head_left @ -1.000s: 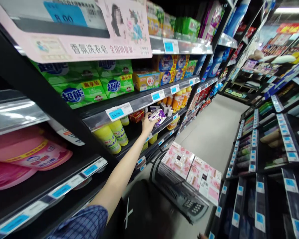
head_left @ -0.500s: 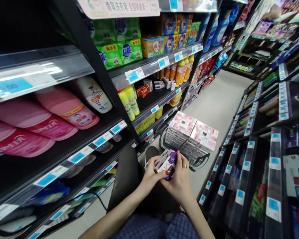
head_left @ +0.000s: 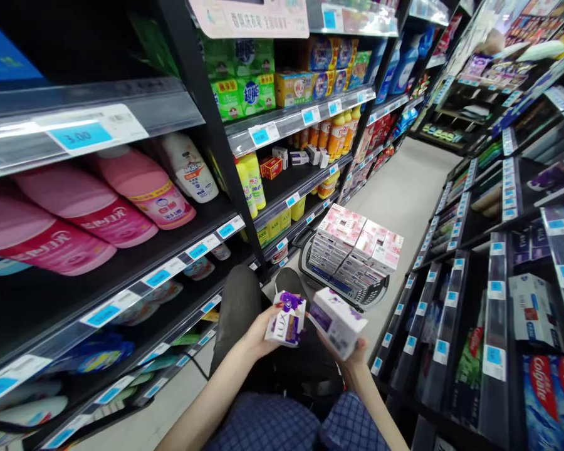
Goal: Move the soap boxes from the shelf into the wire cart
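My left hand (head_left: 256, 331) grips a white and purple Lux soap box (head_left: 286, 318), held upright in front of my lap. My right hand (head_left: 352, 360) holds a second white and purple soap box (head_left: 337, 321) from below, tilted, just right of the first. The two boxes are close but apart. Beyond them on the aisle floor stands a shopping basket (head_left: 371, 296) stacked with pink and white soap boxes (head_left: 357, 241).
Shelves on the left carry pink detergent bottles (head_left: 122, 194), yellow bottles (head_left: 250, 181), small boxes (head_left: 301, 156) and green packs (head_left: 242, 94). Shelves on the right hold toothpaste (head_left: 549, 388). The grey aisle floor (head_left: 404, 194) runs ahead between them.
My left hand took a box off the shelf and brought it down to my lap. Both hands then held the boxes together; now they have separated, one box in each hand.
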